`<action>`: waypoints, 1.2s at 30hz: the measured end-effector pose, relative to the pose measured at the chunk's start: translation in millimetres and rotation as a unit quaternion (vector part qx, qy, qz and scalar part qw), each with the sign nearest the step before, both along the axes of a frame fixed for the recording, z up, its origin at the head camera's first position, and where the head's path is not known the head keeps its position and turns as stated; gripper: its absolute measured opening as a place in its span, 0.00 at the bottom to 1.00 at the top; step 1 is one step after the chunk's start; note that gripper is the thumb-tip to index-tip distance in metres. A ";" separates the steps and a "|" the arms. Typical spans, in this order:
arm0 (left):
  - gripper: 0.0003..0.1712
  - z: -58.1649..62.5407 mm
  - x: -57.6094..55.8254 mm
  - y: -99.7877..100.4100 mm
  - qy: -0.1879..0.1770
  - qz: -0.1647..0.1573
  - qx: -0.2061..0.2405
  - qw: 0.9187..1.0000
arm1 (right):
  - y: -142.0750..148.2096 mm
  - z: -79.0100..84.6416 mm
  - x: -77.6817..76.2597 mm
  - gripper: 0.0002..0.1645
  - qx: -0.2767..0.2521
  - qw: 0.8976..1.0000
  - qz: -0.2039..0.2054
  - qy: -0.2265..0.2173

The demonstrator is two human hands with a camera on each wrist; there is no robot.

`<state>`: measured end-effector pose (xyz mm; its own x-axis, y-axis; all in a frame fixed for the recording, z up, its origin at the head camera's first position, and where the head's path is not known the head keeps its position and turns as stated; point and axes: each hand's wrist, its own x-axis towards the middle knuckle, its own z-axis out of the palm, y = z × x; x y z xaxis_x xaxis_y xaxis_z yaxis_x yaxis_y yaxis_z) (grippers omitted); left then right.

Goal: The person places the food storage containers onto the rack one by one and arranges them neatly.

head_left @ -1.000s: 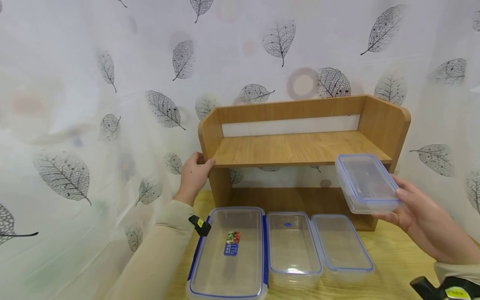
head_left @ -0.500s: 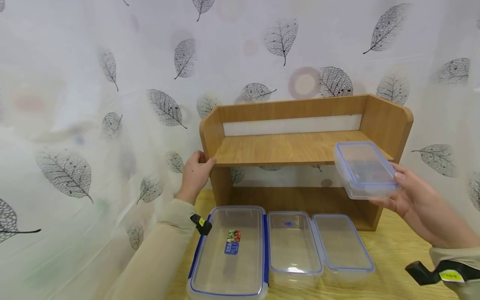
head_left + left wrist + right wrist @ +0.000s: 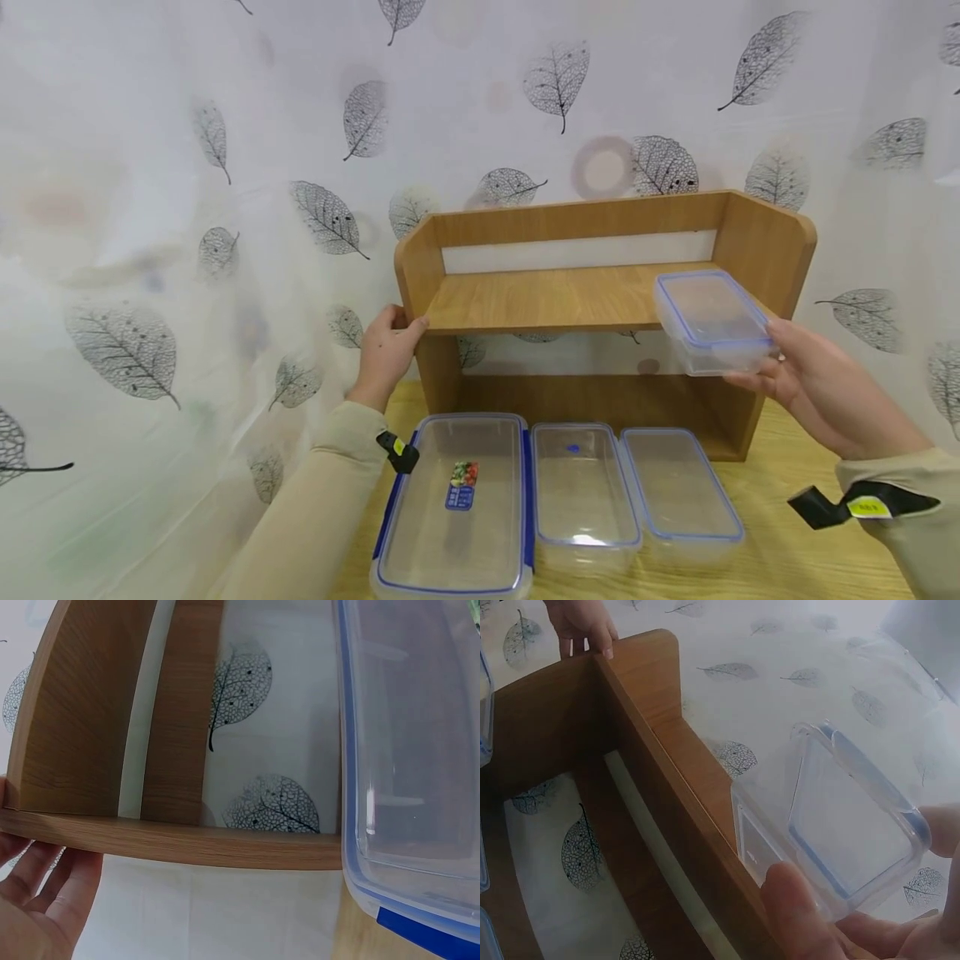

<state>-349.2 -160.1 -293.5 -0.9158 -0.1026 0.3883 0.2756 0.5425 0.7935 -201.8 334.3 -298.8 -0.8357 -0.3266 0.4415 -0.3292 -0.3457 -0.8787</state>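
Note:
My right hand [image 3: 817,387] grips a small clear food storage container [image 3: 712,312] with a blue-edged lid, thumb at its right edge and fingers underneath. The container hangs in front of the right end of the upper board of a wooden shelf [image 3: 555,298], overlapping it in the head view. In the right wrist view the same container [image 3: 840,825] sits between my thumb and fingers, close to the shelf's board. My left hand [image 3: 386,350] holds the shelf's left side panel at the height of the upper board. In the left wrist view its fingers [image 3: 64,892] curl around the panel's edge.
On the wooden table [image 3: 810,508], before the shelf, stand a large container [image 3: 442,550] with blue side clips, a medium one [image 3: 585,500] and another blue-rimmed one [image 3: 682,492]. A leaf-patterned curtain [image 3: 247,125] hangs behind and at the left.
My right hand has raised the small container and moved it leftward and toward the shelf's upper board. My left hand keeps its hold on the side panel, and the containers on the table stay put.

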 end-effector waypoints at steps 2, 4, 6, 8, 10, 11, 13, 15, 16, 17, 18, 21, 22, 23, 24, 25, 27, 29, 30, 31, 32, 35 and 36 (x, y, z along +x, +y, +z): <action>0.22 -0.1 0.3 -0.8 0.005 0.000 0.000 1.000 | -0.3 0.7 -3.3 0.26 0.001 1.000 -0.015 -0.006; 0.22 -0.2 0.2 -1.2 0.006 0.000 0.000 1.000 | -0.2 1.9 -6.4 0.25 0.011 0.999 -0.033 -0.013; 0.22 -0.4 0.2 -1.3 0.005 -0.001 0.001 1.000 | -0.8 3.9 -9.7 0.25 0.028 0.998 -0.059 -0.024; 0.22 -0.5 0.2 -1.1 0.002 -0.001 0.001 1.000 | -1.2 6.2 -12.6 0.26 0.046 0.995 -0.085 -0.039; 0.22 -0.4 0.3 -1.0 0.000 -0.003 0.001 1.000 | -1.5 8.9 -15.2 0.29 0.065 0.991 -0.106 -0.056; 0.22 -0.3 0.5 -0.8 -0.001 -0.002 0.000 1.000 | -1.7 10.3 -16.5 0.31 0.071 0.989 -0.114 -0.064; 0.22 -0.2 0.6 -0.7 -0.001 -0.002 -0.001 1.000 | -1.6 13.3 -18.7 0.35 0.084 0.985 -0.128 -0.079; 0.22 0.0 0.8 -0.7 -0.002 -0.002 -0.002 1.000 | -1.8 16.4 -20.9 0.39 0.096 0.981 -0.139 -0.092; 0.22 0.0 0.8 -0.7 -0.002 -0.001 -0.002 1.000 | -2.1 17.8 -22.3 0.41 0.100 0.980 -0.144 -0.098; 0.22 0.1 0.8 -0.7 -0.003 0.000 -0.003 1.000 | -2.2 19.1 -23.7 0.43 0.100 0.979 -0.148 -0.103; 0.22 0.1 0.7 -0.7 -0.003 0.001 -0.005 1.000 | -2.3 20.5 -25.0 0.44 0.101 0.977 -0.152 -0.108; 0.22 0.3 0.4 -0.5 -0.003 0.005 -0.010 1.000 | -2.4 23.7 -28.9 0.45 0.097 0.975 -0.159 -0.118; 0.22 0.3 0.3 -0.4 -0.002 0.006 -0.011 1.000 | -2.3 24.6 -30.2 0.45 0.094 0.975 -0.160 -0.121; 0.22 0.4 0.3 -0.3 -0.002 0.006 -0.013 1.000 | -2.1 25.5 -31.2 0.46 0.094 0.975 -0.161 -0.124; 0.22 0.5 0.3 -0.1 -0.002 0.006 -0.012 1.000 | -1.9 26.4 -32.3 0.46 0.095 0.974 -0.163 -0.127; 0.23 0.6 0.4 0.0 -0.001 0.006 -0.012 1.000 | -1.9 27.3 -33.4 0.47 0.094 0.973 -0.164 -0.130; 0.22 0.5 1.0 0.2 -0.002 0.007 -0.012 1.000 | -2.3 29.3 -35.6 0.49 0.104 0.970 -0.169 -0.137; 0.22 0.9 1.6 0.7 -0.005 0.009 -0.012 1.000 | -2.8 31.7 -37.5 0.51 0.122 0.965 -0.181 -0.144; 0.22 1.1 1.8 0.9 -0.006 0.011 -0.013 1.000 | -3.2 32.8 -38.3 0.53 0.132 0.962 -0.187 -0.147; 0.22 1.2 2.1 1.1 -0.006 0.013 -0.015 1.000 | -3.4 33.8 -38.9 0.54 0.143 0.959 -0.193 -0.148; 0.22 1.4 2.2 1.3 -0.006 0.015 -0.018 1.000 | -3.7 34.6 -39.1 0.55 0.158 0.956 -0.199 -0.148; 0.23 1.6 2.4 1.8 -0.007 0.016 -0.020 1.000 | -3.3 34.6 -38.6 0.58 0.204 0.944 -0.217 -0.141; 0.23 1.7 2.6 2.0 -0.007 0.016 -0.020 1.000 | -2.7 33.6 -37.7 0.58 0.220 0.941 -0.221 -0.135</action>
